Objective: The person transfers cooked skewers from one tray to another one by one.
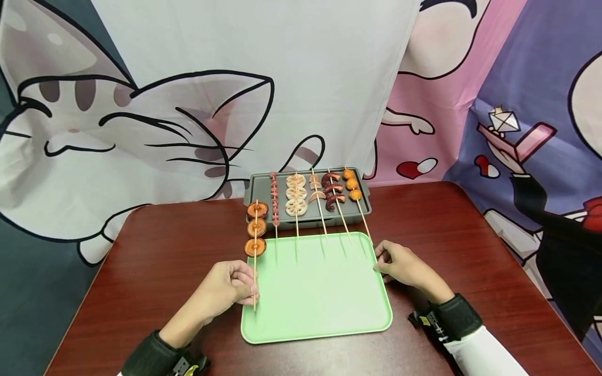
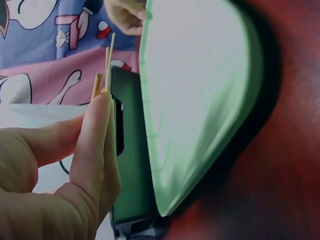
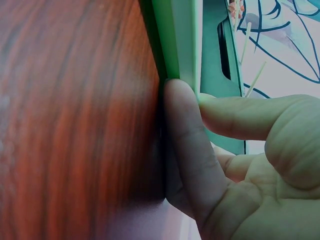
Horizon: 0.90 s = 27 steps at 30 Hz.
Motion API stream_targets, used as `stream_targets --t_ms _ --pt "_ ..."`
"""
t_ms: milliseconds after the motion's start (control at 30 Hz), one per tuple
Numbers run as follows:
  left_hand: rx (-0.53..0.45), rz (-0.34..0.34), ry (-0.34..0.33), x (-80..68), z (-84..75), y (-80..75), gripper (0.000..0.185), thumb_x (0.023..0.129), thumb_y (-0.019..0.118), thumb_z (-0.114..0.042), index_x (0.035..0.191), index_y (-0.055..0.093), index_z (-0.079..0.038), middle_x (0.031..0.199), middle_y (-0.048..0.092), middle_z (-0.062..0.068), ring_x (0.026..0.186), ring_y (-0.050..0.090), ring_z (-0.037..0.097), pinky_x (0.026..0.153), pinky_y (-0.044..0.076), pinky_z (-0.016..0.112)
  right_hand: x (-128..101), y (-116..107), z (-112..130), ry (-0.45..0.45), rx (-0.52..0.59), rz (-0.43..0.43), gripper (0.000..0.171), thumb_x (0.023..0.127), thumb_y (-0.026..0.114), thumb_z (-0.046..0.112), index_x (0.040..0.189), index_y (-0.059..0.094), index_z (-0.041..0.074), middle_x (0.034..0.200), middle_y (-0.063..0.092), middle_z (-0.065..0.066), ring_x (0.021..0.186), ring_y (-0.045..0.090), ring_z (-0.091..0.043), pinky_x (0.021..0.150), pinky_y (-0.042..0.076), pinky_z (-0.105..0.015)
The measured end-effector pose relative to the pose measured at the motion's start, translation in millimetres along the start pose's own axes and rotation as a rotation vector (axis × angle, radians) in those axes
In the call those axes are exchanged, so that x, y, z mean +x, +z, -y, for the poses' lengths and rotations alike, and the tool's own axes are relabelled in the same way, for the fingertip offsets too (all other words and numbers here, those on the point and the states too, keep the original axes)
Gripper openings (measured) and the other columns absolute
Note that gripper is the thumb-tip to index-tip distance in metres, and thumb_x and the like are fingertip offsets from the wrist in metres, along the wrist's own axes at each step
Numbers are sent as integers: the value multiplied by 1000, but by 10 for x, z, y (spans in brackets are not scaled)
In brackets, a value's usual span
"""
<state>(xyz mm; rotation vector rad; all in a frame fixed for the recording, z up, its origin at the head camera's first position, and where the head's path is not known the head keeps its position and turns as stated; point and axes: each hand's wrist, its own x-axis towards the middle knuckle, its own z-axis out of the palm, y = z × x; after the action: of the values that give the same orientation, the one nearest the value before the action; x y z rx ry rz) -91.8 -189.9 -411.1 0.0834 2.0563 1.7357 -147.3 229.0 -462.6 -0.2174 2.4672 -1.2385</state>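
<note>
My left hand (image 1: pixel 228 290), low and left of centre in the head view, pinches the stick of a mushroom skewer (image 1: pixel 255 245) between thumb and fingertips. The skewer runs straight up the frame along the left edge of the green tray (image 1: pixel 320 313), its bare end pointing down near the tray's lower left corner and its three brown mushroom slices stacked above, the top one just at the left end of the grill pan (image 1: pixel 251 190). In the left wrist view my fingers (image 2: pixel 92 145) are curled together at the left with the stick (image 2: pixel 107 62) poking up past them, the tray (image 2: pixel 200 100) filling the middle of the frame. My right hand (image 1: pixel 404 266) sits right of centre in the head view, at the tray's right edge near its upper right corner; the fingers are bent and gripping that rim, and the right wrist view shows one finger (image 3: pixel 187 145) pressed against the tray's rim (image 3: pixel 177 45) with the thumb (image 3: pixel 240 117) laid over the top. The dark grill pan lies just above the tray, in the middle of the frame, and five more skewers rest on it with their sticks reaching down over the tray's upper edge: from left to right a thin red one (image 1: pixel 274 201), lotus slices (image 1: pixel 296 194), pale pieces (image 1: pixel 316 189), dark sausages (image 1: pixel 333 191) and orange balls (image 1: pixel 351 184). Everything sits on a reddish wooden table (image 1: pixel 164 250), and a cartoon cat cloth (image 1: pixel 141 115) hangs across the upper half of the frame.
</note>
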Motion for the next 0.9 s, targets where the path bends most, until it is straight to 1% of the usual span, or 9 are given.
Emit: stream_targets --t_ms 267,500,900 --pt "-23 -15 -8 -96 100 91 21 89 64 15 108 55 18 81 67 10 74 72 19 71 67 34 -8 -14 11 -11 -7 10 21 96 68 3 113 56 -3 88 61 -12 69 65 -17 60 63 -31" --pt "-37 5 -19 -194 162 146 21 88 62 15 107 54 18 81 65 10 74 71 18 71 67 33 -23 1 11 -17 8 15 22 96 68 2 112 55 -4 88 60 -12 70 65 -20 60 63 -33" --pt "-33 25 -29 -357 219 213 19 88 61 15 106 55 16 82 65 9 74 71 17 70 67 33 -16 -14 16 -14 -2 15 21 96 68 2 112 56 -4 87 60 -12 69 65 -19 60 63 -32"
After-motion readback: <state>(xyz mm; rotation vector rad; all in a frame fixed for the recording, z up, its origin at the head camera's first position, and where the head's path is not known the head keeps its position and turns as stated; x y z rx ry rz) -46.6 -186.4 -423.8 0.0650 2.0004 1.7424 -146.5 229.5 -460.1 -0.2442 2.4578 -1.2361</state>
